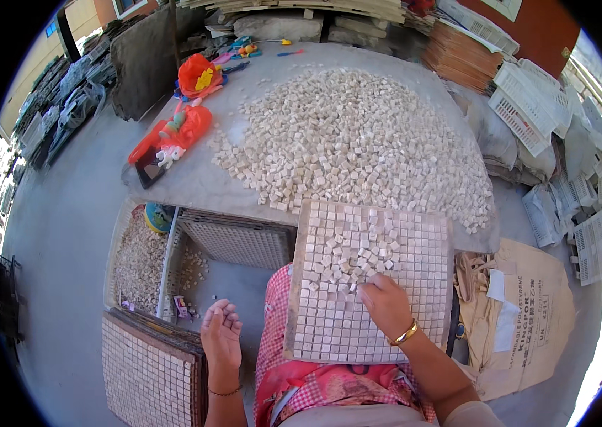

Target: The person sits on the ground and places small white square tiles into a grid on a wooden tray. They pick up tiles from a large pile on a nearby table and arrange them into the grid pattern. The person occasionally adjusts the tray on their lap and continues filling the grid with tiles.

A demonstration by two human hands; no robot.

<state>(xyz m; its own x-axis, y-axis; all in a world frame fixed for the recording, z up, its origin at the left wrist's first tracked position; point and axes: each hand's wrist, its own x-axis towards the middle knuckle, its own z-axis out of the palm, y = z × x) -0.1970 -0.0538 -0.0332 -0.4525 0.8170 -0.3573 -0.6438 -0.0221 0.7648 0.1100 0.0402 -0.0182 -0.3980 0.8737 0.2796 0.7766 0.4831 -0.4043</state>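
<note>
A square grid tray (pixel 414 327) rests tilted on my lap, its cells mostly filled with small pale stone cubes. Loose stone cubes (pixel 358 249) lie scattered over its upper middle. My right hand (pixel 386 306), with a gold bangle at the wrist, is closed with its fingertips down at the lower edge of these loose cubes. Whatever is between the fingertips is hidden. Left of the tray, my left hand (pixel 221 333) is raised with palm up and fingers loosely bent apart. Nothing shows in it.
A large heap of stone cubes (pixel 365 135) covers the table (pixel 194 174) beyond the tray. Red bags (pixel 190 128) and toys lie on its left. Below are a bin of stone chips (pixel 137 267) and stacked filled trays (pixel 144 370). A paper sack (pixel 528 320) lies at right.
</note>
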